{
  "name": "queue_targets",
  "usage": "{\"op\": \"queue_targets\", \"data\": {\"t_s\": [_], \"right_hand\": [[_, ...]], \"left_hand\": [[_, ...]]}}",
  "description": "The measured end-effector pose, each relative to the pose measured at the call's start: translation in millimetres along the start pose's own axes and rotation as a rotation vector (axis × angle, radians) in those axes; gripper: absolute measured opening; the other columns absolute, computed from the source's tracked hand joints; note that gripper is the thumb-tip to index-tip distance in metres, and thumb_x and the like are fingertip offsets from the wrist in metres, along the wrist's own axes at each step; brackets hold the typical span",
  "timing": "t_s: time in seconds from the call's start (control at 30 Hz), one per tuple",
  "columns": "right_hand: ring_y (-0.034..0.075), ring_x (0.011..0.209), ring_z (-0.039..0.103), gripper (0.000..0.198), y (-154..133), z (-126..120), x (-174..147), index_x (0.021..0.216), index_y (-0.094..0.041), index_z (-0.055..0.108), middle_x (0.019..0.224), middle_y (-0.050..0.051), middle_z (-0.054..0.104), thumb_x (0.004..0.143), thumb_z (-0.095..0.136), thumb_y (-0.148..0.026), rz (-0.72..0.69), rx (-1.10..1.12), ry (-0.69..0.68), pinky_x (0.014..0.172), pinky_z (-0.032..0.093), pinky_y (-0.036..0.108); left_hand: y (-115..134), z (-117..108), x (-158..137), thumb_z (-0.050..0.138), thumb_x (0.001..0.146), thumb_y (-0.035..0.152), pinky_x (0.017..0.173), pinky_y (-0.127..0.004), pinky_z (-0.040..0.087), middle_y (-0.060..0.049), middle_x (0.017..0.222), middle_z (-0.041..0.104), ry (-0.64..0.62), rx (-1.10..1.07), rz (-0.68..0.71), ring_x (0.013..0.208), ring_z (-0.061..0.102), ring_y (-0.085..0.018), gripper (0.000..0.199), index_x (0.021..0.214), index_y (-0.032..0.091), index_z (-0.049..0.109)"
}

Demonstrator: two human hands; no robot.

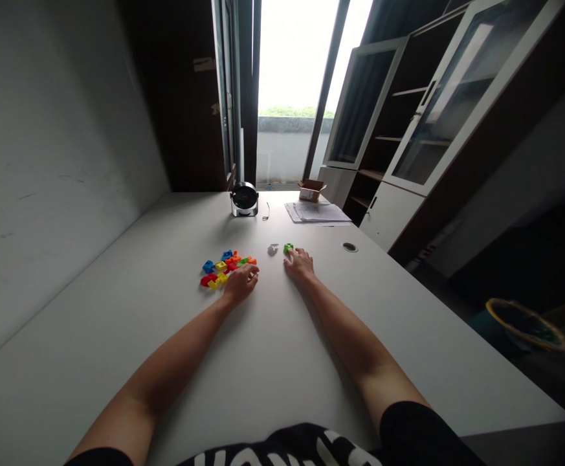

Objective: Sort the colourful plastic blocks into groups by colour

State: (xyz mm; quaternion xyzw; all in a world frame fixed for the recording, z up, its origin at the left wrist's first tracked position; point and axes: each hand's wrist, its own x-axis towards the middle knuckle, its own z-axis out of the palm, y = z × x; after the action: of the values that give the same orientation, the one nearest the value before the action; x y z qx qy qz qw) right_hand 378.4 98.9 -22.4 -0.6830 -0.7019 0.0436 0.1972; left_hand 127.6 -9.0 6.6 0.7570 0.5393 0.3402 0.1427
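Several small plastic building pieces in red, yellow, blue, orange and green lie in a loose cluster on the white table; a blue piece (208, 266) and a yellow piece (221, 266) are among them. My left hand (241, 283) rests at the cluster's right edge, fingers loosely bent and apart, close to an orange piece (252, 261). Its palm hides part of the cluster. To the right, my right hand (300, 264) is lowered to the table with fingers spread, its fingertips at a green piece (288, 247). A grey-white piece (273, 248) lies just left of that green one.
Farther back stand a round black device on a stand (244, 198), a thin dark cord (267, 212), papers (317, 212) and an open cardboard box (312, 189). A round cable hole (349, 247) is at right. Cabinets (408, 142) line the right side.
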Motion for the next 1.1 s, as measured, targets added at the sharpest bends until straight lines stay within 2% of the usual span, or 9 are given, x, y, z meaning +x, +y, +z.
{"op": "queue_targets", "data": {"t_s": [0.17, 0.3, 0.53, 0.93, 1.1], "right_hand": [[0.030, 0.127, 0.050, 0.039, 0.0, -0.3, -1.8, 0.130, -0.026, 0.065, 0.145, 0.012, 0.052, 0.095, 0.059, -0.042, -0.023, 0.030, 0.036, 0.105, 0.040, 0.043], [0.029, 0.131, 0.047, 0.036, -2.1, -1.5, -3.6, 0.128, -0.025, 0.066, 0.149, 0.009, 0.050, 0.096, 0.057, -0.038, -0.092, 0.044, 0.055, 0.107, 0.040, 0.042], [0.028, 0.140, 0.039, 0.040, -5.9, -4.1, -5.9, 0.134, -0.026, 0.063, 0.153, 0.006, 0.049, 0.096, 0.055, -0.038, -0.207, -0.037, 0.000, 0.110, 0.039, 0.044], [0.029, 0.138, 0.040, 0.043, -8.6, -6.0, -7.8, 0.136, -0.023, 0.062, 0.152, 0.009, 0.048, 0.098, 0.052, -0.040, -0.134, -0.055, -0.008, 0.112, 0.037, 0.041], [0.029, 0.141, 0.038, 0.045, -7.1, -4.5, -6.2, 0.137, -0.022, 0.061, 0.153, 0.011, 0.047, 0.097, 0.055, -0.039, -0.147, -0.017, -0.022, 0.114, 0.035, 0.043]], "left_hand": [[-0.3, -0.1, 0.0, 0.054, 0.095, 0.024, 0.075, -0.030, 0.053, -0.004, 0.100, 0.075, 0.001, -0.007, -0.002, 0.082, 0.069, -0.018, 0.018, 0.107, 0.022, 0.069], [-0.4, 0.9, 0.2, 0.055, 0.095, 0.024, 0.076, -0.029, 0.054, -0.004, 0.101, 0.075, 0.007, -0.010, -0.002, 0.081, 0.069, -0.018, 0.018, 0.107, 0.022, 0.069], [0.2, 1.3, 0.8, 0.056, 0.094, 0.022, 0.077, -0.030, 0.055, -0.005, 0.107, 0.075, 0.010, -0.004, -0.004, 0.080, 0.069, -0.017, 0.020, 0.108, 0.022, 0.069], [0.8, 0.6, 0.3, 0.056, 0.094, 0.024, 0.077, -0.030, 0.054, -0.004, 0.107, 0.074, -0.002, -0.003, -0.017, 0.081, 0.069, -0.017, 0.020, 0.108, 0.023, 0.069], [2.3, -0.7, 0.3, 0.054, 0.094, 0.023, 0.078, -0.030, 0.054, -0.005, 0.108, 0.074, -0.013, -0.005, -0.016, 0.081, 0.068, -0.018, 0.020, 0.108, 0.023, 0.069]]}}
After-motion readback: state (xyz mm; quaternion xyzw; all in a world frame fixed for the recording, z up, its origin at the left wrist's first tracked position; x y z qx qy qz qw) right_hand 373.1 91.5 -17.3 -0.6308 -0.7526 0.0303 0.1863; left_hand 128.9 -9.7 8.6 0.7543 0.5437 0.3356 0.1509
